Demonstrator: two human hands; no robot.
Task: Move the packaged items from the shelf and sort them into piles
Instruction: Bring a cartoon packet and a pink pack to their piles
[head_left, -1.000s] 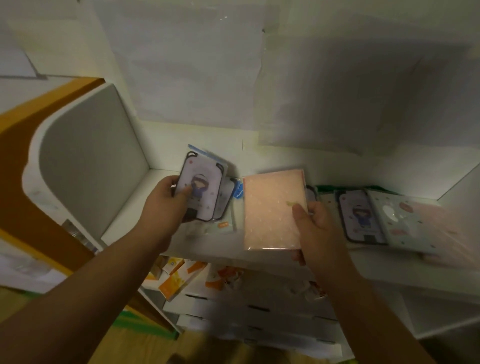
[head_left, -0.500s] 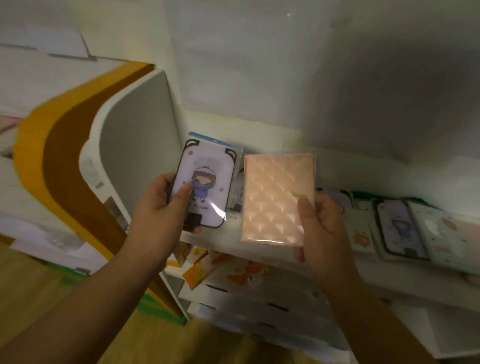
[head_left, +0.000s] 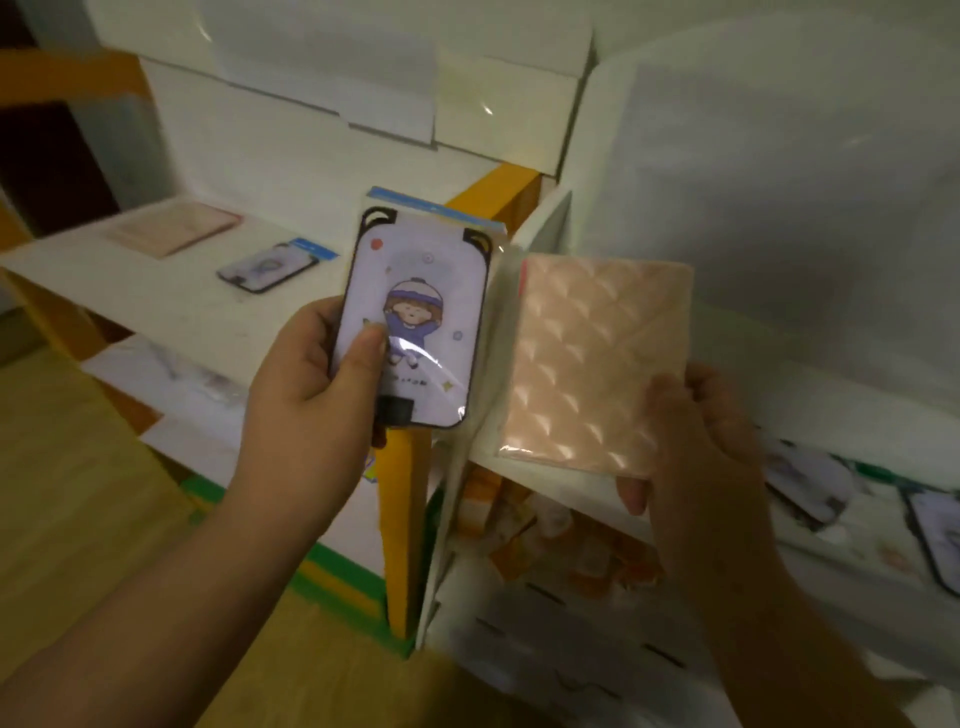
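My left hand (head_left: 311, 400) grips a wrapped pack with a cartoon child in a blue hat (head_left: 421, 322), thumb on its face; at least one more blue-edged pack lies behind it. My right hand (head_left: 696, 441) holds a pink quilted packet (head_left: 592, 358) by its lower right corner. Both are held up in front of the white shelf unit (head_left: 545, 228). More packaged items (head_left: 810, 483) lie on the shelf at the right, partly hidden behind my right hand.
A white table surface (head_left: 156, 291) at the left carries a pink packet (head_left: 176, 234) and a cartoon pack (head_left: 267, 267), apart from each other. An orange and green post (head_left: 400, 519) stands between table and shelf. Lower shelves hold orange and white boxes (head_left: 550, 540).
The view has swung left, bringing the table with its two laid-out items into sight. Both hands have carried their packs away from the shelf and leftward.
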